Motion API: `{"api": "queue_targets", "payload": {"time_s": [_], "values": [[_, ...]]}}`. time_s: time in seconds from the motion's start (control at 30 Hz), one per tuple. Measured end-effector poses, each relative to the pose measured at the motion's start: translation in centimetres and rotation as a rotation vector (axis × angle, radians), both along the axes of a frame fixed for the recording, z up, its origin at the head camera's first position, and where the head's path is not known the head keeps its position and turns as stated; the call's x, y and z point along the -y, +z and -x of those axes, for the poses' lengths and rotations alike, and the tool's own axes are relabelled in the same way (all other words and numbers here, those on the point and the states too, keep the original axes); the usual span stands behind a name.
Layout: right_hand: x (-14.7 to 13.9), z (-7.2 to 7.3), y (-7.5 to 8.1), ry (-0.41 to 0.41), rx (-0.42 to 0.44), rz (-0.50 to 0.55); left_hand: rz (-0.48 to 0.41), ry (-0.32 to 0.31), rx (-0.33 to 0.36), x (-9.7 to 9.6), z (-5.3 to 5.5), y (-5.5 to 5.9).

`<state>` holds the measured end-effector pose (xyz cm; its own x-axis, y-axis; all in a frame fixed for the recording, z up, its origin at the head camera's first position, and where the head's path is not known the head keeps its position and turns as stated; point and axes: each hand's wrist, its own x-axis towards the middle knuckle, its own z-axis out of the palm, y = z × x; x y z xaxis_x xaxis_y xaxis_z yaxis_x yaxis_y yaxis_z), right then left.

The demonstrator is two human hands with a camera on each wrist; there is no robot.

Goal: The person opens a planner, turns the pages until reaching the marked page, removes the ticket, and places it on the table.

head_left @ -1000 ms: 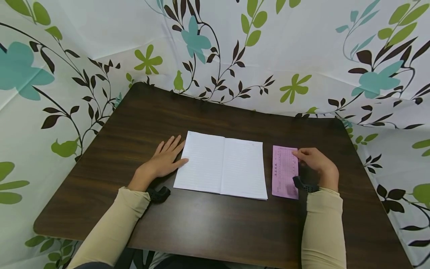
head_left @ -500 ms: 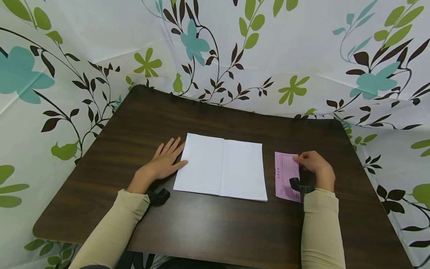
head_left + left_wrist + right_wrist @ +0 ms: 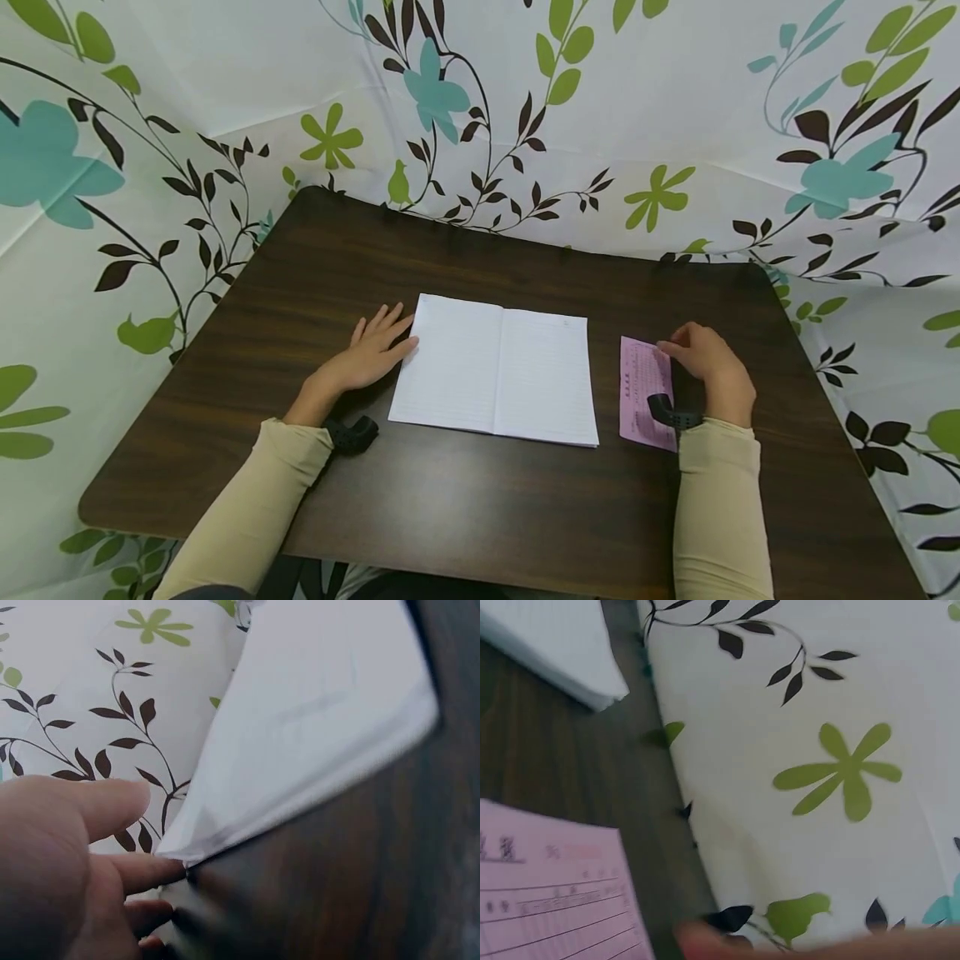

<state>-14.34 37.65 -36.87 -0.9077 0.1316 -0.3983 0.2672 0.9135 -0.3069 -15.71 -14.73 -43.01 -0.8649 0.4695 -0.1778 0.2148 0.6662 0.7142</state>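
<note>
An open notebook with lined white pages (image 3: 543, 375) lies in the middle of the dark table. At its left edge is my left hand (image 3: 352, 360), fingers spread and thumb at the page. In the left wrist view, a fingertip (image 3: 161, 871) meets the raised corner of the notebook (image 3: 315, 720). To the right lies a pink printed slip (image 3: 641, 375) with ruled lines and characters. My right hand (image 3: 708, 367) pinches its far right corner between thumb and curled fingers. The right wrist view shows the slip (image 3: 555, 892) and a blurred finger (image 3: 697, 941); the pinched corner is out of frame there.
The dark wood-grain table (image 3: 480, 508) backs onto a white cloth (image 3: 675, 100) printed with leaves, flowers and birds. Black wrist straps (image 3: 352, 435) sit below both hands. A strip of bare tabletop separates notebook and slip.
My right hand has drawn the pink slip a little to the right, away from the notebook, and the slip has tilted slightly. The left hand and the notebook have stayed almost in place.
</note>
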Motion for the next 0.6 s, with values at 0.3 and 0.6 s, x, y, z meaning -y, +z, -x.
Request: {"api": "queue_targets", "payload": {"time_s": [0.3, 0.6], "values": [[4.5, 1.8, -1.7, 0.324, -0.001, 0.157, -0.150, 0.091, 0.065, -0.3, 0.5, 0.2], [6.5, 2.2, -3.1, 0.394, 0.049, 0.073, -0.205, 0.154, 0.063, -0.5, 0.2, 0.3]]}}
